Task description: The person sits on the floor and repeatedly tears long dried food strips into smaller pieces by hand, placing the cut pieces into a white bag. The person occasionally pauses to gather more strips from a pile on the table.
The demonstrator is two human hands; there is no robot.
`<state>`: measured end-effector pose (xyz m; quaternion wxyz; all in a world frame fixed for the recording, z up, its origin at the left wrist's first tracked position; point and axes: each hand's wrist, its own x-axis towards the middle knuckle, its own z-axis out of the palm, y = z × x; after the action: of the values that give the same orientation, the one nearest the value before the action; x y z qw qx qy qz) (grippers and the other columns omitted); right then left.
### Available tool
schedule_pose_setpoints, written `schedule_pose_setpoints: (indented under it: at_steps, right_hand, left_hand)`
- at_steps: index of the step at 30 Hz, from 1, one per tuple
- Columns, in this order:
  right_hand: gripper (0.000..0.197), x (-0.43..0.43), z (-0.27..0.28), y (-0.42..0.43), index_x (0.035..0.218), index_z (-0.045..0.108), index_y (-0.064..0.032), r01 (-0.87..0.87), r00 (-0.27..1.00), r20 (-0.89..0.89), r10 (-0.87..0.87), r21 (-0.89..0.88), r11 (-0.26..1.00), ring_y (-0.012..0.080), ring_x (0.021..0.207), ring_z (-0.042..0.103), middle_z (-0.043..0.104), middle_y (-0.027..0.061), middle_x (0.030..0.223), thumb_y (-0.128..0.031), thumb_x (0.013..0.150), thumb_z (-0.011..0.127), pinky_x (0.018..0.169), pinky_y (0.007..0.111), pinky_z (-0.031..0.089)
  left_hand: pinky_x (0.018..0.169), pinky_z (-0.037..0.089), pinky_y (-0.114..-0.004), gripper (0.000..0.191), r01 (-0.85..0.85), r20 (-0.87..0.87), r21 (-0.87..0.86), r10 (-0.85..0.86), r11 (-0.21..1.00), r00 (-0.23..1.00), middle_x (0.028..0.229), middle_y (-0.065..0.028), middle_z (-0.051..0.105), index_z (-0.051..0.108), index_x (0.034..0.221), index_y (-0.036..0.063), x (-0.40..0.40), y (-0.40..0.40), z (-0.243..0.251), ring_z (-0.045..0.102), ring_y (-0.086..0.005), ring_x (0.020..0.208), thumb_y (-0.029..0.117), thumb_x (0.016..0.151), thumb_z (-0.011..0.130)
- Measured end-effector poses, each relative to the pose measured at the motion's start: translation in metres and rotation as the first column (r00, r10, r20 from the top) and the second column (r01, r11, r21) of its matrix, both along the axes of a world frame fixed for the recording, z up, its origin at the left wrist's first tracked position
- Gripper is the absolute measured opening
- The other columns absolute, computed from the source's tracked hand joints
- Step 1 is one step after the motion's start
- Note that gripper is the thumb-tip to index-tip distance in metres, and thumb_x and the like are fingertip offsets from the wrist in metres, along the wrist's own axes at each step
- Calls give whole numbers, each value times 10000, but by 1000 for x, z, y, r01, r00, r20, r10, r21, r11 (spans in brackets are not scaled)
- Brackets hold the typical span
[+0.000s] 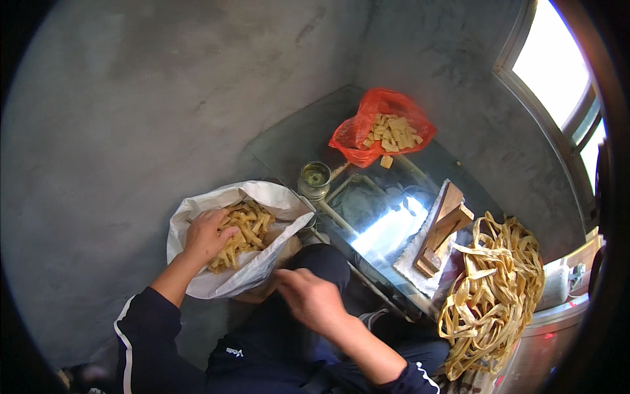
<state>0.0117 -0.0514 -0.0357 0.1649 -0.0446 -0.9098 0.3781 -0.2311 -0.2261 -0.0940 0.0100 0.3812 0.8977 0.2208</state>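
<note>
My left hand [207, 237] reaches into a white woven sack [285, 189] and rests on a heap of yellowish-brown dried pieces [248, 226]; whether its fingers grip any is hidden. Blurred, my right hand [312, 298] is above my thigh, just right of the sack's lower edge, its fingers bent together; what lies between them does not show. On the glass table [364, 207], a wooden tool with a raised block [443, 229] lies on a white towel [408, 256]. Beyond it, a red plastic bag [357, 138] holds pale cut pieces [393, 133], with one loose piece [386, 161] beside it.
A glass jar of pale liquid [315, 180] stands near the table's left edge, close to the sack. Long yellowish dried strips [492, 295] are heaped at the right. A grey wall [147, 98] rises behind, and a window [551, 64] is at upper right.
</note>
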Motion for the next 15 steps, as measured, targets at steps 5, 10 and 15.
schedule_pose_setpoints:
  at_steps: [5,10,15]
  right_hand:
    - [546,-49,-42,-56,1405,474,-108,-212,901,423,98,231,950,309,782,704,695,150,900,-205,887,617,648,418,552]
    - [523,-71,-85,-68,1408,438,-60,-225,866,498,29,339,913,285,815,725,715,164,940,-151,905,547,668,406,570]
    - [203,-86,-95,-70,1066,614,-45,-247,870,492,36,371,895,283,788,726,717,153,888,-122,889,550,644,399,573]
  left_hand:
    - [991,440,-454,369,43,-480,33,-22,999,877,1233,-148,613,622,1165,48,-3,-40,20,555,-335,1195,121,811,698]
    - [956,481,-464,578,-295,-168,71,303,953,938,1231,-201,619,487,1370,44,-15,-84,-4,587,-403,1142,191,852,699]
    - [768,510,-504,318,-415,-95,27,416,909,904,970,-206,672,577,1177,82,-47,-91,-30,636,-437,896,237,906,640]
